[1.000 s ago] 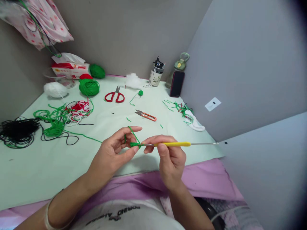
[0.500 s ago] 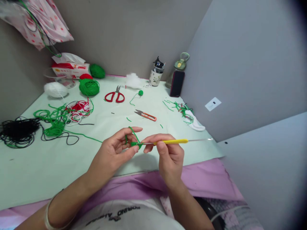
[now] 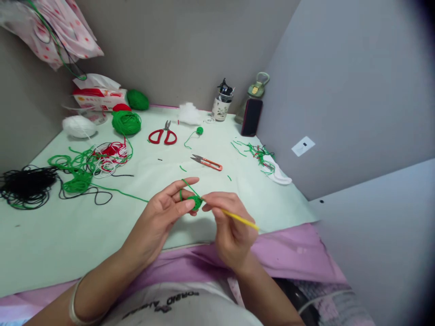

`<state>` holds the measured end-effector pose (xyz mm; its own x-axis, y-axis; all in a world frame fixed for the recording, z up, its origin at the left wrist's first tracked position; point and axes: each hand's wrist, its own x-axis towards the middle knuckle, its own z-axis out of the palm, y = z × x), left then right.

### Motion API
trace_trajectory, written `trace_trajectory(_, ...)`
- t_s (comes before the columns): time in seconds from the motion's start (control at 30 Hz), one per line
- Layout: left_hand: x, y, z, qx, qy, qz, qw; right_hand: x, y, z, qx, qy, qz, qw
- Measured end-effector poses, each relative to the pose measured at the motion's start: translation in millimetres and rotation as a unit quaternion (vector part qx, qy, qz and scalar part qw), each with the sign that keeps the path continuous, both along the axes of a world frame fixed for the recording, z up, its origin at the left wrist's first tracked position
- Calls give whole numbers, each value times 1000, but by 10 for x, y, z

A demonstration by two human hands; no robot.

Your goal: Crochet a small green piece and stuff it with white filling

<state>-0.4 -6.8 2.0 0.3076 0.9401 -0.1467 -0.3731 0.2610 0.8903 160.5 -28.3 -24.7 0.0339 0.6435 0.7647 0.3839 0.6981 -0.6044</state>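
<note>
- Seeing pale green table cover laid out much as half a second ago, allowing for a slight shift of the whole view.
- Pinching green crocheted piece in left hand, with thumb laid over near side and fingers behind; holding forefinger raised, as before, with green strand drawn from it toward the piece.
- Gripping yellow-handled hook in right hand, pressed between thumb and fingers just beside left fingertips; turned from earlier pose and brought a little closer to left hand.
- Noting green yarn tangle and black yarn heap at left, both unmoved; tracing one green line from tangle toward left hand.
- Finding hook slanted down to the right now, against nearly level before; earlier showing long metal shaft past handle, now showing mainly yellow. Cannot tell exact place of tip, covered near right fingertips.
- Finding red-handled scissors and orange snips beyond both hands, lying as before.
- Placing crocheted piece between both hands, raised above table cover; showing rounded face now, against narrow edge earlier.
- Spotting small green ball beyond snips, unchanged.
</note>
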Motion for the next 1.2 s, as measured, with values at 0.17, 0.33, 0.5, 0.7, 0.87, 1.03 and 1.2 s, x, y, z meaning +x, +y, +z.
trace_trajectory(0.17, -16, 22, 29, -9, -10, -1, 1000, 12, 36, 93, -163, 232, 94, 954)
trace_trajectory(0.33, -7, 23, -2, -9, -2, -2, 1000, 42, 106, 86, -241, 328, 148, 901)
trace_trajectory(0.5, -14, 28, -14, -8, 0, 1, 1000, 49, 131, 75, -245, 332, 151, 898)
trace_trajectory(0.7, -18, 26, -46, 43, 58, 21, 997, 49, 82, 96, -210, 258, 129, 934)
trace_trajectory(0.87, -39, -5, -51, 124, 154, 63, 978, 27, -12, 108, -125, 162, 83, 975)
trace_trajectory(1.03, -65, -28, -57, 147, 185, 68, 969, 10, -12, 96, -101, 158, 72, 980)
trace_trajectory(1.2, 0, -45, -78, 143, 170, 93, 971, 40, -13, 63, 2, -36, 9, 999)
